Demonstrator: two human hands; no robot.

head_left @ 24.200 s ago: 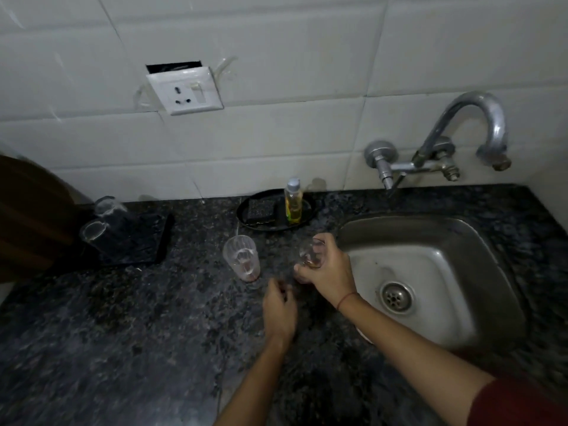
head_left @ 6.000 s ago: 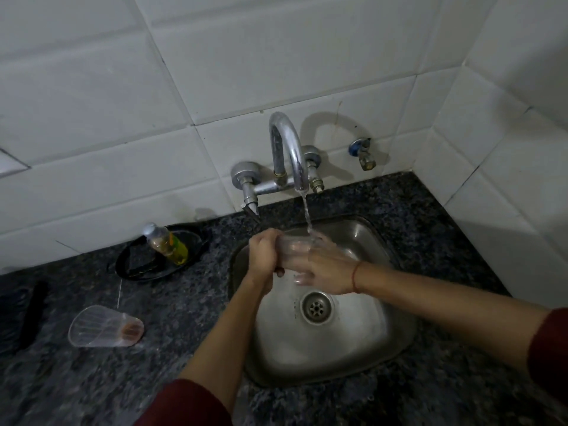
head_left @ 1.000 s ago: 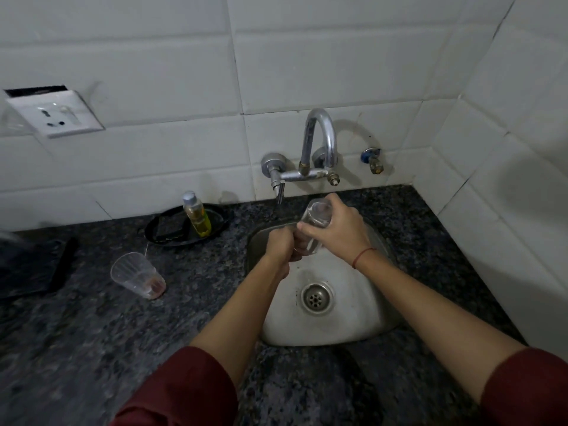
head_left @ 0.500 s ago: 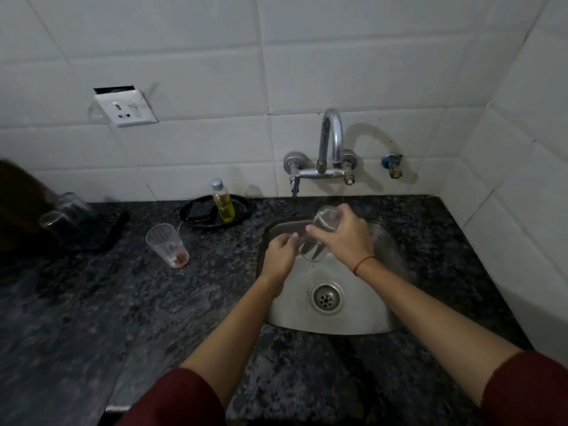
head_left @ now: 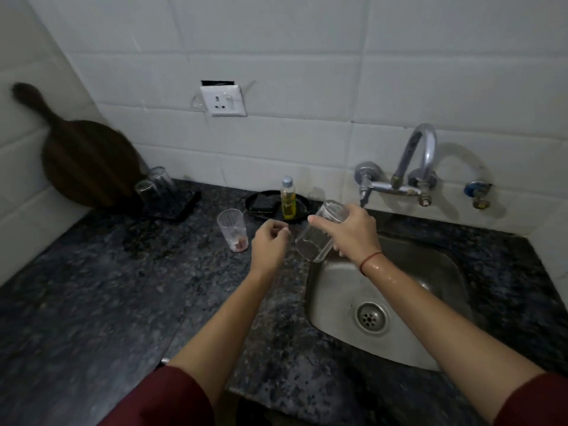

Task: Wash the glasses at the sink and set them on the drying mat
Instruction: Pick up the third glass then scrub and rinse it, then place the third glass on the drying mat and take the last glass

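The left hand (head_left: 269, 245) has let go of the clear drinking glass (head_left: 316, 244) and now hangs loosely curled just beside it. The right hand (head_left: 353, 235) alone has carried the glass, tilted mouth-down, leftward over the steel sink's (head_left: 311, 284) left rim.

I get one view, from the wide-angle camera worn on the person's head. It faces forward and down at the speckled dark granite counter (head_left: 92, 302), near enough that both forearms (head_left: 221, 327) enter from the bottom edge. The right hand (head_left: 350, 235) gripping the clear tumbler glass (head_left: 313, 244) sits just right of centre. Left of that grip the lens reaches the black drying mat (head_left: 179, 207); below and right of it, the stainless steel sink (head_left: 338, 290); above it, the white tiled wall (head_left: 307, 56).
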